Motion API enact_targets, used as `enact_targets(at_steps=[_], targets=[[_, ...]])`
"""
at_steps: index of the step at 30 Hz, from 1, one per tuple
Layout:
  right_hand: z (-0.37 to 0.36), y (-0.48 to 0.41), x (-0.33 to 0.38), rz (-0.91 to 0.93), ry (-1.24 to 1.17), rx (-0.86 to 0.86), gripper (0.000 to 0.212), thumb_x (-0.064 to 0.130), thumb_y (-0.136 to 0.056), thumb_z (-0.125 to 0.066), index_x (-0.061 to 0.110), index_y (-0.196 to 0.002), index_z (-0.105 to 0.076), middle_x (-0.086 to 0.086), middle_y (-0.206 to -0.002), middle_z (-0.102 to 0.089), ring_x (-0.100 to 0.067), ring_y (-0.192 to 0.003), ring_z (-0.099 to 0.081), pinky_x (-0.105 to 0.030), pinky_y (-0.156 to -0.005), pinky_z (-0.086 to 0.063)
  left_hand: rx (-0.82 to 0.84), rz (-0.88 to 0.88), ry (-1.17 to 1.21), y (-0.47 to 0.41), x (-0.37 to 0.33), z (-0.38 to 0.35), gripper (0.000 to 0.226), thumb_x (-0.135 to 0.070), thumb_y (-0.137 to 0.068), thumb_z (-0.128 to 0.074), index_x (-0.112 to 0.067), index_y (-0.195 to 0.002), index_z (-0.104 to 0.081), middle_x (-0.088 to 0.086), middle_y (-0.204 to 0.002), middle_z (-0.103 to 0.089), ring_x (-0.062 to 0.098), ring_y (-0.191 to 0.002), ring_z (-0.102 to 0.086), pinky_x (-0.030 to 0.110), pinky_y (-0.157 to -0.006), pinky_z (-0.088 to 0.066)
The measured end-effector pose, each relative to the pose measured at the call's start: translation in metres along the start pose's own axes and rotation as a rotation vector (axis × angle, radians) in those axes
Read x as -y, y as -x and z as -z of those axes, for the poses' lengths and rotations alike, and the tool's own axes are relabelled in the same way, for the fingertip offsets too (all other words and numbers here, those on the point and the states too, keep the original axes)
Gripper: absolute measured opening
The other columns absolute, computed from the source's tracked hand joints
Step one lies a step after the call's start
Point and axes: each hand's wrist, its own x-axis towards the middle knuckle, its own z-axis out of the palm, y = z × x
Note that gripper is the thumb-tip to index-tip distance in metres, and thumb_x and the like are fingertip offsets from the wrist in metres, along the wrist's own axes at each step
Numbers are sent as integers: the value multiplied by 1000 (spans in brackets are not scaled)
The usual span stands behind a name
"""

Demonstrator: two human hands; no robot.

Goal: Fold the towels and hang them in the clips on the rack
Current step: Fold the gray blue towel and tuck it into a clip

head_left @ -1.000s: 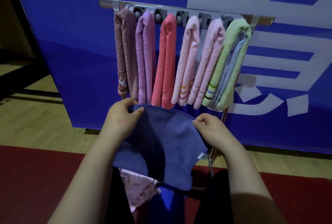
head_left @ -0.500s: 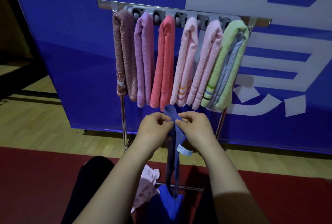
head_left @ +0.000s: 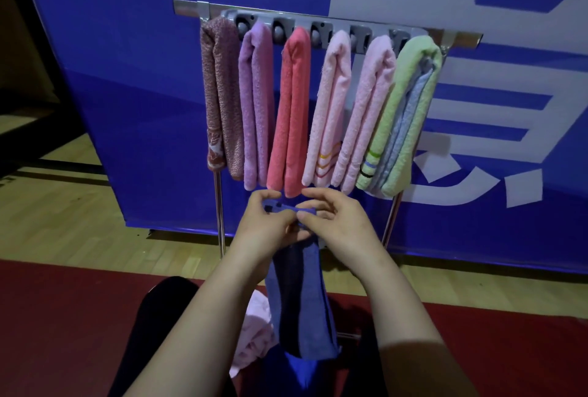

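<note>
A blue towel (head_left: 297, 298), folded into a narrow strip, hangs down from both my hands in front of the rack. My left hand (head_left: 265, 228) pinches its top edge from the left and my right hand (head_left: 337, 225) pinches it from the right, fingertips almost meeting. Just above them stands the clip rack (head_left: 356, 38), a grey bar of clips on a metal rail. Several folded towels hang from it: a mottled brown-pink towel (head_left: 221, 94), a purple towel (head_left: 256, 104), a coral towel (head_left: 291, 110), two pale pink ones and a green towel (head_left: 404, 110) at the right end.
A crumpled pale pink towel (head_left: 254, 330) and some bright blue cloth (head_left: 299, 371) lie low near my legs. The rack's metal legs (head_left: 219, 212) stand on wood floor before a blue banner wall (head_left: 127, 78). Red mat (head_left: 63, 317) covers the near floor.
The blue towel was spread wide between my hands; they came together and folded it into a narrow hanging strip. Both hands now sit close at its top, under the hung towels.
</note>
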Motion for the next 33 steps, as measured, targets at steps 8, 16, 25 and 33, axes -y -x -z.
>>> enact_targets(at_steps=[8, 16, 25, 33], targets=[[-1, 0, 1, 60, 43, 2, 47, -14, -84, -62, 25, -110, -61, 0, -100, -70, -2, -82, -69, -18, -73, -54, 18, 34, 140, 1, -6, -1, 12, 8, -97, -45, 0, -96, -53, 24, -87, -63, 29, -73, -70, 37, -75, -63], [13, -2, 0, 140, 118, -117, 38, -11, -89, -58, 27, -94, -63, 0, -91, -73, -9, -87, -69, -15, -80, -50, -19, -215, -810, -19, 2, 30, 37, -14, -81, -66, -26, -115, -61, 5, -93, -62, 25, -82, -68, 43, -78, -60], [34, -5, 1, 150, 177, -283, 32, -5, -88, -63, 20, -106, -69, 6, -90, -73, -9, -85, -69, -16, -81, -52, -8, -249, -844, -24, -6, 57, 15, -22, -87, -75, -13, -82, -64, 4, -77, -65, 15, -68, -56, 30, -61, -41], [21, -5, -8, 52, 270, -447, 13, 8, -84, -70, 17, -93, -73, 5, -77, -69, 5, -62, -58, -3, -58, -41, -83, -193, -476, -20, -3, 35, 15, -19, -91, -67, -11, -82, -58, 2, -67, -60, 14, -54, -61, 31, -57, -56]])
